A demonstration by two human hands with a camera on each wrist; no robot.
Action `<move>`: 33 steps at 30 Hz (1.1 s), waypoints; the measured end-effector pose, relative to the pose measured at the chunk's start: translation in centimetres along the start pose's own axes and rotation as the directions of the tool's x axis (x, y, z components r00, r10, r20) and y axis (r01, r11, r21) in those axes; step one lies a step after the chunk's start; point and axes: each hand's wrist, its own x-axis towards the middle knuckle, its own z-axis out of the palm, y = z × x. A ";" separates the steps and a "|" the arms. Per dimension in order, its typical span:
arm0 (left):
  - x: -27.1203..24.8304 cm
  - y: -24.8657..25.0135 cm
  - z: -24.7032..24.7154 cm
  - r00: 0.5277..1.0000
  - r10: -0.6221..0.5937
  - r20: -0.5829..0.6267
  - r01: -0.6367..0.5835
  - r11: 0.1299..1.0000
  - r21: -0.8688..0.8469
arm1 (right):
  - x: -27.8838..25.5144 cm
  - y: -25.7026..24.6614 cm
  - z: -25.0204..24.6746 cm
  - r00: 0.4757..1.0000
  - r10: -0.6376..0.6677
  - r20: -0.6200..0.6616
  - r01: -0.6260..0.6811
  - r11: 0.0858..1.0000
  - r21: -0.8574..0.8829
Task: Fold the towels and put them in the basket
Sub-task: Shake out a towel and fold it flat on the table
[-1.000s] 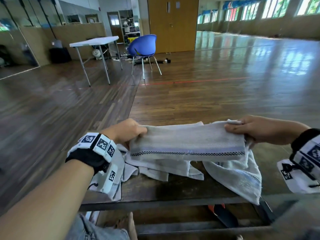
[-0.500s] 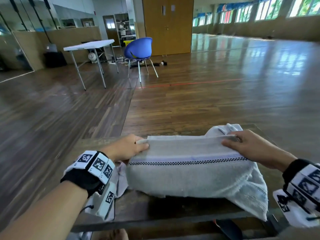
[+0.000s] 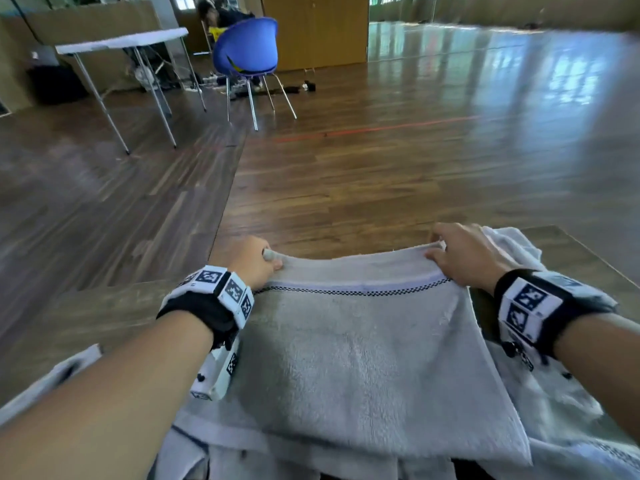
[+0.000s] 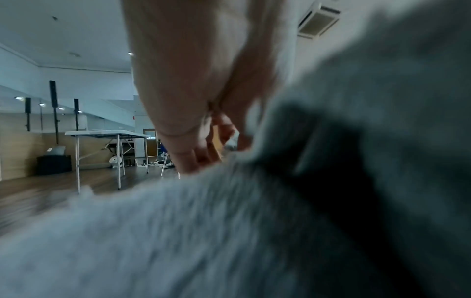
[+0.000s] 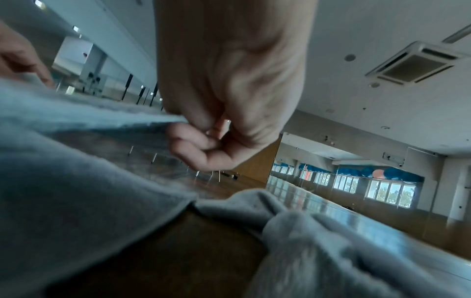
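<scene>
A grey towel (image 3: 360, 358) with a checked stripe near its far edge is stretched between my hands over the wooden table (image 3: 581, 258). My left hand (image 3: 256, 259) pinches its far left corner, and my right hand (image 3: 460, 252) pinches the far right corner. The right wrist view shows thumb and fingers of the right hand (image 5: 201, 129) closed on the towel's edge (image 5: 89, 119). In the blurred left wrist view the left hand (image 4: 203, 145) sits at the edge of the towel (image 4: 178, 231). More grey towels (image 3: 519, 247) lie crumpled underneath and to the right. No basket is in view.
The table's far edge (image 3: 346, 244) is just beyond my hands, with wooden floor past it. A blue chair (image 3: 247, 50) and a white folding table (image 3: 121, 41) stand far back on the left, where a person sits behind the chair.
Both hands have carried the towel's far edge forward and down, away from me. The towel now lies spread wider, its near part hanging toward me. The head camera has tilted down.
</scene>
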 end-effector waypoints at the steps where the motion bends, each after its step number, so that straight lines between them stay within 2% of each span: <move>1: 0.4 -0.2 0.9 1.000 0.008 0.029 -0.008 1.000 -0.009 | 0.2 0.2 0.7 1.000 -0.010 0.024 0.010 1.000 -0.016; 4: 0.9 -0.9 2.5 0.993 0.051 0.111 -0.058 0.997 0.057 | -0.2 0.4 2.2 0.988 -0.039 0.149 0.062 0.986 -0.154; 6: 0.8 -1.1 3.0 0.992 0.045 0.114 -0.054 0.995 0.080 | -0.6 0.5 2.6 0.987 -0.039 0.155 0.065 0.984 -0.166; 8: 0.5 -1.1 2.9 0.993 0.041 0.114 -0.050 0.996 0.074 | -1.1 0.3 2.4 0.992 -0.048 0.121 0.068 0.983 -0.168; 11: -0.3 -0.7 2.1 0.996 0.072 0.056 -0.076 0.995 0.071 | -1.7 -0.4 1.3 0.989 -0.148 -0.003 0.145 0.973 -0.181; 14: -1.5 -0.7 0.4 0.993 0.093 -0.077 -0.088 0.994 0.059 | -2.8 -1.7 -0.6 0.976 -0.181 -0.123 0.177 0.983 -0.039; 16: -2.7 -0.6 -1.3 0.988 0.115 -0.107 -0.112 0.993 0.038 | -3.8 -2.6 -2.1 0.964 -0.205 -0.169 0.219 0.973 0.072; 18: -4.4 -0.6 -3.0 0.992 0.109 -0.066 -0.110 0.994 -0.002 | -5.0 -3.8 -3.7 0.942 -0.257 -0.216 0.291 0.946 0.141; 20: -6.2 -0.9 -4.3 0.995 0.103 -0.012 -0.103 0.994 0.028 | -6.5 -5.3 -5.5 0.909 -0.303 -0.285 0.363 0.913 0.186; 22: -8.2 -1.0 -5.6 0.986 0.078 0.147 -0.099 0.984 0.145 | -8.4 -6.8 -7.0 0.881 -0.321 -0.349 0.423 0.864 0.273; 24: -10.2 -0.8 -6.3 0.946 0.046 0.320 -0.145 0.944 0.296 | -10.7 -8.2 -7.6 0.874 -0.323 -0.364 0.460 0.793 0.400; 25: -11.0 -0.5 -6.4 0.943 0.074 0.324 -0.183 0.930 0.320 | -11.9 -8.7 -7.5 0.874 -0.329 -0.357 0.469 0.762 0.446; 26: -11.7 0.0 -6.3 0.955 0.143 0.261 -0.221 0.929 0.297 | -13.0 -9.1 -7.2 0.876 -0.339 -0.344 0.474 0.741 0.476; 27: -12.5 0.6 -6.1 0.962 0.232 0.144 -0.260 0.940 0.220 | -14.0 -9.3 -6.7 0.879 -0.346 -0.328 0.471 0.732 0.492; 28: -13.3 1.3 -5.6 0.948 0.317 -0.001 -0.315 0.944 0.100 | -14.8 -9.5 -6.0 0.886 -0.342 -0.313 0.461 0.731 0.503; 29: -14.1 2.0 -5.0 0.915 0.384 -0.120 -0.390 0.920 -0.029 | -15.4 -9.5 -5.3 0.893 -0.329 -0.305 0.446 0.731 0.517; 30: -14.8 2.9 -4.3 0.880 0.437 -0.185 -0.462 0.877 -0.129 | -15.8 -9.5 -4.4 0.903 -0.305 -0.304 0.427 0.724 0.542; 33: -16.2 5.1 -2.0 0.812 0.552 -0.189 -0.584 0.771 -0.255 | -16.6 -10.0 -2.4 0.922 -0.228 -0.315 0.380 0.693 0.613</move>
